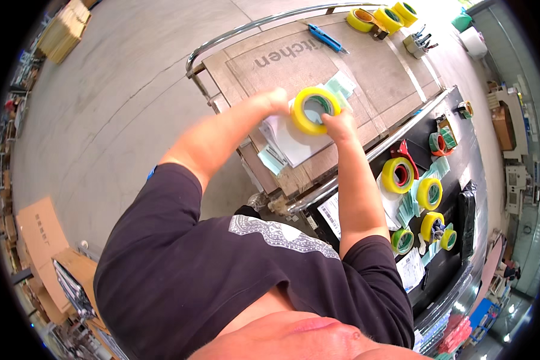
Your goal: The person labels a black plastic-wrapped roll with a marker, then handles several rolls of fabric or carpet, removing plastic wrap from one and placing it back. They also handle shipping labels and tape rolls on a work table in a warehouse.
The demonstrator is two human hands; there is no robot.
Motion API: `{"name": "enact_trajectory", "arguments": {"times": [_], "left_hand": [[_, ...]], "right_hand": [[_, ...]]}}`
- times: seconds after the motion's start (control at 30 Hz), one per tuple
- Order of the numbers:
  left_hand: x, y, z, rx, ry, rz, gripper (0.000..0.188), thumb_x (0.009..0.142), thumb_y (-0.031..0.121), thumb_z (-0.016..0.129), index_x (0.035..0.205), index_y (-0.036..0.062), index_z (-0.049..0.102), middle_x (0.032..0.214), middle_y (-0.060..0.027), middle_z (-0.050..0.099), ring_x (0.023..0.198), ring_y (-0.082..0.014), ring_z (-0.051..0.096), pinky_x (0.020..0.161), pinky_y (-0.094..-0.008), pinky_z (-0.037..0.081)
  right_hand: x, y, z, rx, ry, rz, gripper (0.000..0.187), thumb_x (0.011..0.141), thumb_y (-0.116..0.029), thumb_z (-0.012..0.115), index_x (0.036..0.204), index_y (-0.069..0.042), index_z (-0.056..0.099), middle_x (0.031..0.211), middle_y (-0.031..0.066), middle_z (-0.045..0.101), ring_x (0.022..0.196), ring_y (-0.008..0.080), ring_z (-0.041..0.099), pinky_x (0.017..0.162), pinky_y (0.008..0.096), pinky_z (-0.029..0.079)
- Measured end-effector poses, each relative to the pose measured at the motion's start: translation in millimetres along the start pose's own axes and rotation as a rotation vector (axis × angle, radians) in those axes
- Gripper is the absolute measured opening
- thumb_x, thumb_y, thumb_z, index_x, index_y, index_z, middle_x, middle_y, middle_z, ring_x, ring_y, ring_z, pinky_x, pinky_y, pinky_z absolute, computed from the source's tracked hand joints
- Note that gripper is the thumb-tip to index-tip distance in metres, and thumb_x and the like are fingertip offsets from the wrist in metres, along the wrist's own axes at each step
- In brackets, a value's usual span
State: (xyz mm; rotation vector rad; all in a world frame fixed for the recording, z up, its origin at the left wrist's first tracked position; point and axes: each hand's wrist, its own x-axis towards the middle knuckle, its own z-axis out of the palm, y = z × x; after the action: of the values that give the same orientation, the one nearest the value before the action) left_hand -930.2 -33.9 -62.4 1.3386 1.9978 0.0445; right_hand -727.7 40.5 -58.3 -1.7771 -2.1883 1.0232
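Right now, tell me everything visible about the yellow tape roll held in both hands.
The yellow tape roll is a glossy ring with a greenish inner core around an open centre. It is held up, its open face toward the camera, above white papers on a cardboard-topped cart. The left hand grips its left edge, the right hand its lower right edge.

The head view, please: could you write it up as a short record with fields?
Held item: yellow tape roll, raised between both hands
Left hand: grips the roll's left edge
Right hand: grips its lower right edge
Below the roll: white papers on a cardboard sheet
Cardboard also carries: blue cutter, more yellow tape rolls
To the right: black table with further tape rolls
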Motion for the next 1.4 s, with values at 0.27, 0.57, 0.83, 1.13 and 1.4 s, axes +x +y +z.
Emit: {"name": "enact_trajectory", "arguments": {"times": [0.27, 0.57, 0.83, 1.13, 1.4], "left_hand": [[10.7, -26.8, -13.4, -0.366, 0.135, 0.009, 0.029, 0.077, 0.023, 0.068, 0.098, 0.0043, 0.072, 0.101, -0.0185, 0.071, 0.096, -0.0293, 0.069, 0.083, -0.0383, 0.054], [99.9, -129.9, -106.8, -0.182, 0.348, 0.004, 0.031, 0.077, 0.023, 0.073, 0.104, 0.0072, 0.073, 0.104, -0.0167, 0.071, 0.098, -0.0271, 0.069, 0.087, -0.0365, 0.052], [57.6, -136.8, -141.8, 0.143, 0.437, -0.037, 0.041, 0.078, 0.016, 0.070, 0.118, 0.0046, 0.066, 0.117, -0.0184, 0.067, 0.111, -0.0286, 0.064, 0.097, -0.0372, 0.049], [229.2, 89.6, -286.9, 0.724, 0.292, 0.525, 0.042, 0.082, 0.025, 0.073, 0.118, 0.0047, 0.066, 0.114, -0.0168, 0.068, 0.109, -0.0326, 0.063, 0.095, -0.0395, 0.050], [449.1, 268.2, -244.4, 0.505, 0.417, 0.593, 0.054, 0.090, 0.028, 0.061, 0.142, 0.0154, 0.049, 0.140, -0.0113, 0.054, 0.128, -0.0287, 0.051, 0.108, -0.0388, 0.042]], "right_hand": [[9.1, -20.4, 19.1, -0.025, 0.090, -0.001, 0.051, 0.078, -0.025, 0.067, 0.118, 0.005, 0.059, 0.114, 0.0277, 0.065, 0.110, 0.0396, 0.063, 0.095, 0.0427, 0.049], [106.5, -150.5, 69.2, -0.034, 0.025, -0.044, 0.057, 0.082, -0.038, 0.067, 0.121, 0.003, 0.059, 0.120, 0.0242, 0.064, 0.114, 0.0363, 0.061, 0.098, 0.0404, 0.049], [79.1, -78.5, 32.8, -0.038, 0.191, -0.194, 0.073, 0.091, -0.054, 0.056, 0.139, 0.000, 0.047, 0.140, 0.0246, 0.049, 0.136, 0.0347, 0.042, 0.112, 0.0415, 0.033], [85.6, 39.7, 15.8, -0.481, 0.365, 0.210, 0.073, 0.095, -0.052, 0.044, 0.152, -0.008, 0.028, 0.159, 0.0157, 0.021, 0.148, 0.0342, 0.014, 0.120, 0.0477, 0.007], [85.5, 32.8, 7.3, -0.459, 0.374, 0.194, 0.072, 0.093, -0.050, 0.048, 0.150, -0.009, 0.032, 0.160, 0.0139, 0.021, 0.148, 0.0324, 0.014, 0.120, 0.0481, 0.007]]}}
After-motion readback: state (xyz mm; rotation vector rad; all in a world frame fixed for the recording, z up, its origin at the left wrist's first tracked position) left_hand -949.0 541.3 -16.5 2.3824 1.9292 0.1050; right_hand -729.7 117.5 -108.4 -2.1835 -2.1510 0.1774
